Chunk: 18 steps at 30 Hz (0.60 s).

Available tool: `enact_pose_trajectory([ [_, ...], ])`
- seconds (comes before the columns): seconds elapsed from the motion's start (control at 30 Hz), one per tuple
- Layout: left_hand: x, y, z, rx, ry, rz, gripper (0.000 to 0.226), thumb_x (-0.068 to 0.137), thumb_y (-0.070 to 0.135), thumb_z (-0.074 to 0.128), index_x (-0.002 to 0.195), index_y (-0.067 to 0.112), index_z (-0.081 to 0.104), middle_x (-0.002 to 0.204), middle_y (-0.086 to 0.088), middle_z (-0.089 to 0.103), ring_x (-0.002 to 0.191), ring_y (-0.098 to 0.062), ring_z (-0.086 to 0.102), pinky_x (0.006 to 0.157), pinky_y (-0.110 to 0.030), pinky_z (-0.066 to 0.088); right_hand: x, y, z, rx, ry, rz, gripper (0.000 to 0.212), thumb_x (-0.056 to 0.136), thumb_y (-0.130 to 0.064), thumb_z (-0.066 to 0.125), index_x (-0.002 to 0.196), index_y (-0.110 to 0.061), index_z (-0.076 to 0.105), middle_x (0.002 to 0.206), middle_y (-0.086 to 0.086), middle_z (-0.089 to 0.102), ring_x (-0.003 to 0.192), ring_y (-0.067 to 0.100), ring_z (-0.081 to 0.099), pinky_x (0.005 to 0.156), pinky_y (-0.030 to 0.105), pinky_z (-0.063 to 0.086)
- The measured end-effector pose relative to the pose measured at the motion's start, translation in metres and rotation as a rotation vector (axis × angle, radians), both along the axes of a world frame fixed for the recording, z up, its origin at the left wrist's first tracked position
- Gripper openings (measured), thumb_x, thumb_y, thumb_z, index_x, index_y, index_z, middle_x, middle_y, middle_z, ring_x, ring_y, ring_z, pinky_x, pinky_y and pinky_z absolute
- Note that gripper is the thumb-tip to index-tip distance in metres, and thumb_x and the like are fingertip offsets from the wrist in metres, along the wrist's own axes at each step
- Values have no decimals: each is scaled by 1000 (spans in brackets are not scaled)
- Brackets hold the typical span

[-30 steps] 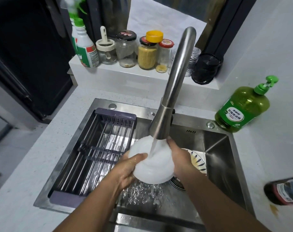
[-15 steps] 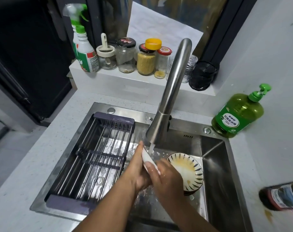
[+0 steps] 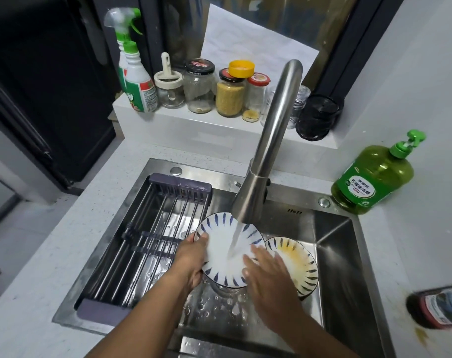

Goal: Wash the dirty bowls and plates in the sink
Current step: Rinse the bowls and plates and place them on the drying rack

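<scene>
Worktop: pale speckled worktop (image 3: 51,254) surrounds everything I see, with a raised white ledge of jars along its back edge.
Sink: steel sink (image 3: 343,267) is sunk into the worktop; a ribbed drying rack (image 3: 152,236) spans its left half, bare of dishes.
Tap: brushed tap (image 3: 268,140) arches from the sink's back edge and runs a steady stream.
Soap: green dish soap bottle (image 3: 372,182) stands on the worktop at the sink's back right corner.
Held plate: white plate (image 3: 219,246) with dark blue rim strokes sits face up under the stream, mid-sink, just right of the rack.
Dirty plate: matching dirty plate (image 3: 299,259) with yellow smears lies lower in the basin, to the right, partly behind my hand.
Left hand: my left hand (image 3: 191,257) grips the held plate's left rim, thumb on top, fingers underneath.
Right hand: my right hand (image 3: 266,272) lies flat with straight fingers rubbing the plate's face, grasping nothing.
Handling: I judge the plate rigid, moderately heavy, brittle and, wet as it is, slick.
Grip advice: I would hold it at the rim, thumb over and fingers under, low above the basin so a slip costs little.
</scene>
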<state>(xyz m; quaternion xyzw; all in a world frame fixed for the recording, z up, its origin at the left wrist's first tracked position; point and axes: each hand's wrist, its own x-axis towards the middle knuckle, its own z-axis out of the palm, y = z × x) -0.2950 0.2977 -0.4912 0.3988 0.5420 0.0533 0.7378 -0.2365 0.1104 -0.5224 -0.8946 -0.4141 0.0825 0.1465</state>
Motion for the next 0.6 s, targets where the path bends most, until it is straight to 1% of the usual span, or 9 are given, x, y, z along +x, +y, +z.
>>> enact_pose_trajectory([
  [0.07, -2, 2, 5, 91, 60, -53, 54, 101, 25, 60, 147, 4, 41, 132, -19, 63, 112, -33, 63, 96, -41, 51, 13, -1, -4, 103, 17, -235, 47, 103, -39, 36, 143, -19, 52, 156, 1, 38, 145, 17, 32, 118, 30, 21],
  [0.13, -3, 0, 0, 127, 104, -48, 57, 99, 32, 63, 144, 2, 45, 129, -18, 64, 106, -30, 62, 102, -41, 49, 17, 9, 4, 212, 250, -465, 51, 100, -29, 52, 148, -18, 43, 149, -1, 44, 135, 15, 42, 109, 27, 32],
  [0.2, -1, -2, -5, 94, 129, 16, 58, 95, 40, 67, 134, -1, 54, 117, -16, 69, 99, -31, 66, 101, -47, 53, 16, 24, 3, 290, 579, -644, 45, 100, -28, 53, 143, -16, 45, 134, -6, 56, 119, 14, 55, 103, 28, 40],
  [0.27, -3, -8, -14, 30, 130, 74, 50, 94, 41, 68, 118, -2, 61, 105, -16, 72, 94, -35, 70, 92, -51, 58, 13, 37, -6, 312, 748, -814, 38, 101, -34, 48, 133, -14, 54, 123, 3, 66, 110, 25, 63, 100, 44, 50],
  [0.33, -6, -23, -16, -37, 78, 119, 27, 98, 24, 64, 111, 0, 62, 105, -18, 73, 93, -36, 71, 87, -50, 60, 6, 47, -13, 361, 808, -964, 37, 102, -33, 45, 131, -11, 54, 123, 12, 65, 111, 35, 63, 97, 54, 52],
  [0.37, -8, -36, -17, -52, 49, 127, 19, 99, 13, 62, 115, 3, 62, 107, -18, 73, 94, -36, 72, 87, -50, 60, 1, 52, -12, 419, 833, -1041, 33, 104, -27, 45, 130, -9, 54, 125, 14, 63, 111, 35, 62, 94, 51, 53],
  [0.4, -9, -51, -19, -54, 15, 134, 24, 96, 3, 61, 120, 7, 61, 108, -17, 73, 95, -35, 72, 86, -51, 60, -5, 56, -10, 471, 864, -1110, 29, 104, -20, 45, 128, -6, 54, 125, 16, 62, 108, 35, 61, 89, 44, 54],
  [0.5, -10, -81, -20, -31, -81, 166, 46, 83, -15, 60, 120, 14, 63, 104, -14, 76, 89, -31, 75, 77, -46, 63, -24, 64, -2, 611, 924, -1191, 31, 100, -6, 51, 130, 1, 56, 124, 16, 63, 108, 32, 60, 84, 29, 43],
  [0.6, -12, -66, -27, 18, -66, 140, 35, 91, -6, 61, 122, 11, 64, 107, -14, 75, 93, -32, 75, 83, -52, 61, -26, 60, -3, 580, 983, -1067, 31, 99, -17, 58, 128, -7, 61, 117, 13, 70, 101, 32, 67, 83, 36, 54],
])
